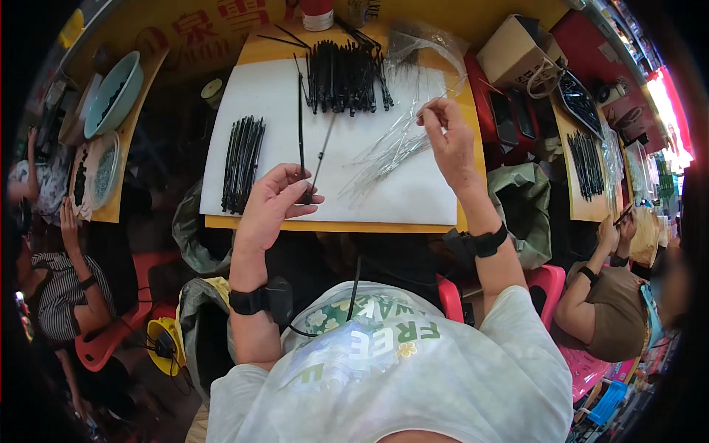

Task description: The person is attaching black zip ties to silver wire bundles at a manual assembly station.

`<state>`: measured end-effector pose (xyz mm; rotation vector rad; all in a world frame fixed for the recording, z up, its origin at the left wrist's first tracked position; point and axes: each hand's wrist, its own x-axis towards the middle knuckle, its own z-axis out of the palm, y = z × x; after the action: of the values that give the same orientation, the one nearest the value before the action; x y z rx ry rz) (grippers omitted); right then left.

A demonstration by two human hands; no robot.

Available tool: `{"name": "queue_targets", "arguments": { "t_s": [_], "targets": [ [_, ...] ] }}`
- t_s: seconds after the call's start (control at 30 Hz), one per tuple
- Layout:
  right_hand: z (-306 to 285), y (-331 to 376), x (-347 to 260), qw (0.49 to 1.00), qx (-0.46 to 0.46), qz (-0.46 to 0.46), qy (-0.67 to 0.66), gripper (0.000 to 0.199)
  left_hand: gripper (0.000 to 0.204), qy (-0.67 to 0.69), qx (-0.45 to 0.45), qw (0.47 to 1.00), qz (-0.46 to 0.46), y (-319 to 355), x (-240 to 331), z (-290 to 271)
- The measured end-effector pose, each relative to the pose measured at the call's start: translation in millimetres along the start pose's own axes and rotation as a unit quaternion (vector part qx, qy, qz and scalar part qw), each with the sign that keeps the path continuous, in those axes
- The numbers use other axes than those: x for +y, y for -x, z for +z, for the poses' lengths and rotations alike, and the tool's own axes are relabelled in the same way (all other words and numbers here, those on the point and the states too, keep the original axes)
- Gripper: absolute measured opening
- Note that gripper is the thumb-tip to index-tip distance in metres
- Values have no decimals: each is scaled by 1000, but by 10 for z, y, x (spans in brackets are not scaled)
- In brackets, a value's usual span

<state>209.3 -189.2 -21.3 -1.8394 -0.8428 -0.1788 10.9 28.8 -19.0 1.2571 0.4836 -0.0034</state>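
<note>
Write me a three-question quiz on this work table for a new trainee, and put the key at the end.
1. Multiple choice: what does the person's left hand hold?
A) a pair of scissors
B) a thin dark rod
C) a plastic cup

2. True or false: the smaller bunch of dark rods lies to the left of the larger bunch.

3. Fill in the colour: the thin shiny strands lie on a ____ sheet.

Key: 1. B; 2. True; 3. white.
</note>
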Motion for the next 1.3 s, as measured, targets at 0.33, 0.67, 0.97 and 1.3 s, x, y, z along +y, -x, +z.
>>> {"name": "queue_targets", "arguments": {
  "t_s": [0.33,0.67,0.97,1.3],
  "targets": [
    [98,301,453,913,31,329,-240,14,19,-16,-28,999,2,84,-52,138],
    [-18,254,476,964,-68,254,-46,15,16,31,-16,999,-29,41,-208,114],
    [167,345,-15,886,-13,324,-331,15,12,90,-72,991,-69,71,-47,334],
    [469,584,-468,783,-67,378,-489,10,14,158,-52,983,-75,138,-33,339]
  ]
}}
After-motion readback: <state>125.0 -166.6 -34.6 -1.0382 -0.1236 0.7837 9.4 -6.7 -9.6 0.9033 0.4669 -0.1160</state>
